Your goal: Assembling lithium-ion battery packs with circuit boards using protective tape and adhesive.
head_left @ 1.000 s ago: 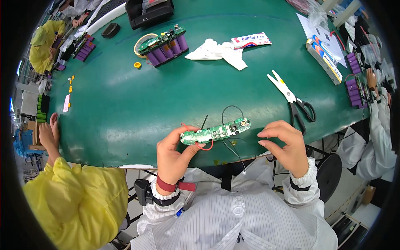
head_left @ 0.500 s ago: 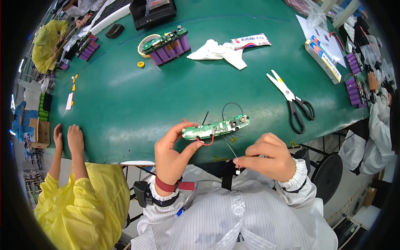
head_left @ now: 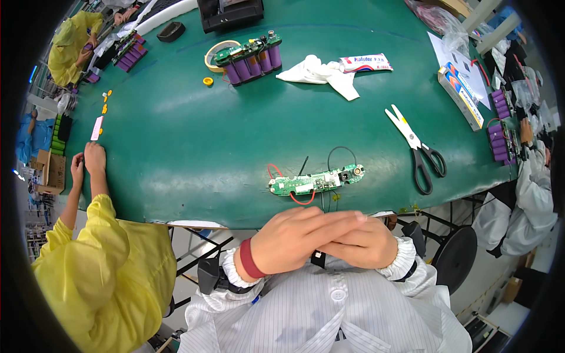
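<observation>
A long narrow green circuit board [head_left: 315,183] lies on the green table just beyond my hands, with red and black wire loops at its edges. Thin wires [head_left: 323,203] run from its near side down to my hands. My left hand [head_left: 294,235] lies across the top of my right hand [head_left: 368,244], its fingers straight and together. The palms are pressed on each other, with the wires passing between them. Below them shows a small white connector [head_left: 318,255]. My right hand's fingers are mostly hidden under the left.
Black-handled scissors [head_left: 419,150] lie at the right. Farther off are a purple battery pack [head_left: 253,62], a tape roll [head_left: 213,56], white cloth [head_left: 318,75], a glue tube [head_left: 366,63] and a box [head_left: 460,97]. A person in yellow [head_left: 112,259] sits at my left, hands on the table.
My left hand has let go of the circuit board, which now rests on the table. It has moved right and down onto my right hand. The neighbour's hands have moved farther up the table.
</observation>
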Motion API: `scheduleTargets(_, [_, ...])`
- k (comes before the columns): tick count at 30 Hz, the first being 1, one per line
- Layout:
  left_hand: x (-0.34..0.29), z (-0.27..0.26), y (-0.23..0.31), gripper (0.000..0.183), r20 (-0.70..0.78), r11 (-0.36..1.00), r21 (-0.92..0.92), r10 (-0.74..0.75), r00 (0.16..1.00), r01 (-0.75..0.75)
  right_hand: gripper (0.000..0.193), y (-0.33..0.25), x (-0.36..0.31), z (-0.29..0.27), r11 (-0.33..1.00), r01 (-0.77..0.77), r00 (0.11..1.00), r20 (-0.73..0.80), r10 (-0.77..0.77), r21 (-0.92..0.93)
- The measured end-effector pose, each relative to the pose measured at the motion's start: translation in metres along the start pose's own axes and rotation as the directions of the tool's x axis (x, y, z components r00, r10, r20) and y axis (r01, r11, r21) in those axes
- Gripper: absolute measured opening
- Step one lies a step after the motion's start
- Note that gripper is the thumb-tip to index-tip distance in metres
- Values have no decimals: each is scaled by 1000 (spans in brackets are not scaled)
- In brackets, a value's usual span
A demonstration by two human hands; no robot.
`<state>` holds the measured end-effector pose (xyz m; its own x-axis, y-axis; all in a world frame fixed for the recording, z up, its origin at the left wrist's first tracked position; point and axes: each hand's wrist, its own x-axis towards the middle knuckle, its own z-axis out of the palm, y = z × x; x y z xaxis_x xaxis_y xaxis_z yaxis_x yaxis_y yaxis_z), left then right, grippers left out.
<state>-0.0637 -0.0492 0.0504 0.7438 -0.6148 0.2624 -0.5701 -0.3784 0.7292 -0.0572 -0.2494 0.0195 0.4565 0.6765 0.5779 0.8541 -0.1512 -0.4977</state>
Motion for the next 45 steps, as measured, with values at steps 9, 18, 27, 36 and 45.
scheduleTargets(9, [-8, 20, -19, 33, -267, 985, 160, -13, 964, 58, 25, 4, 9, -15, 984, -176, 980, -98, 173, -24])
scheduleTargets(18, [-5, 58, -17, 31, -451, 979, -130, -198, 870, 155, 13, 0, 25, -8, 822, -499, 794, -237, 560, 274])
scheduleTargets(27, [2, 71, -9, 28, -680, 978, 9, -145, 718, 207, 12, 1, 39, -8, 871, -492, 812, -371, 450, -20])
scheduleTargets(36, [0, 67, -8, 21, -680, 975, 55, -120, 723, 213, 16, -2, 32, -13, 703, -574, 720, -150, 677, 420])
scheduleTargets(45, [-2, 57, -2, 18, -584, 958, -236, -273, 764, 163, 21, 1, 25, -18, 718, -509, 811, -15, 585, 475])
